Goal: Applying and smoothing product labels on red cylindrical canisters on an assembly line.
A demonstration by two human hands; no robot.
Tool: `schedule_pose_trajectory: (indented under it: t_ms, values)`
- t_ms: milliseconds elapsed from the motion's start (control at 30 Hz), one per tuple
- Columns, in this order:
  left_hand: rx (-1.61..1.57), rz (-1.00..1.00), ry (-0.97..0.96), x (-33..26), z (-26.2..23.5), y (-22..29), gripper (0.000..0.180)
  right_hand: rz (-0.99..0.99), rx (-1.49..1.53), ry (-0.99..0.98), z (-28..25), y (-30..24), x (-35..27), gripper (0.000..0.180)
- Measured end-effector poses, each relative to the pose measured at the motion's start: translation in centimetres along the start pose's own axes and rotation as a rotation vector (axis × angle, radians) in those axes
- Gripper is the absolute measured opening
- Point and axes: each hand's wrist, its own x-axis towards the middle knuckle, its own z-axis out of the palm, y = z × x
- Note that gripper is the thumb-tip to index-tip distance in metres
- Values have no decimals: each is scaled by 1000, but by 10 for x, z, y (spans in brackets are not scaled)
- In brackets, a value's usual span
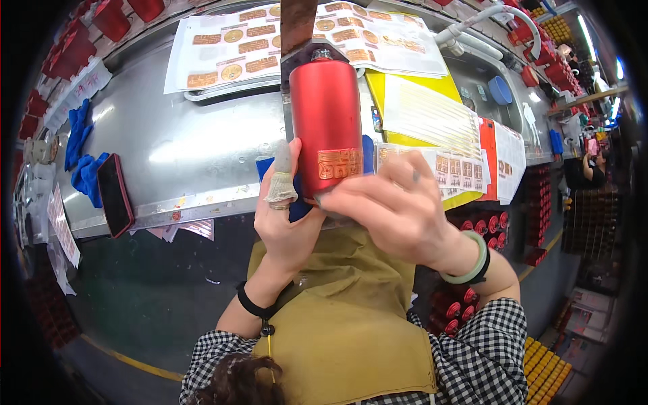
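Note:
A matte red bottle [325, 111] lies in front of me, its neck pointing away and its base toward me. My left hand [287, 223] is closed round its lower left side, with a pale wrapping [282, 187] on one finger. Near the base, a gold patterned label [339, 164] sits on the bottle's surface. My right hand [398, 209] has its fingers curled in, and its fingertips touch the bottle at the label's lower edge. Whether they pinch anything small is hidden. Blue cloth [368, 154] shows beneath the bottle.
Sheets of gold labels [243, 47] lie at the back of the metal table [175, 142]. A yellow folder [378, 88] and papers are on the right. To the left are a phone [115, 196] and blue gloves [86, 179]. Red bottles [452, 307] stand below right. A blue cup [499, 90] sits farther off.

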Motion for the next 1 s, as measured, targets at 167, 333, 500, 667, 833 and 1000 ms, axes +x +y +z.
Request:
schedule_pose_trajectory:
  t_ms: [167,333,500,667,833,1000]
  values:
    - [-20,35,68,2,6,1,84,89,-158,-69,0,18,39,27]
    - [-173,-28,0,13,0,12,85,-63,-252,30,-10,40,60,20]
    - [208,184,-109,14,-13,1,80,-61,-170,223,-15,55,54,13]
    - [337,186,-45,16,-11,8,91,-186,40,57,14,25,-5,27]
    - [257,144,-119,6,-17,-10,91,127,172,139,19,43,20,21]
    - [240,36,-176,14,-15,2,94,51,18,286,-6,61,31,26]
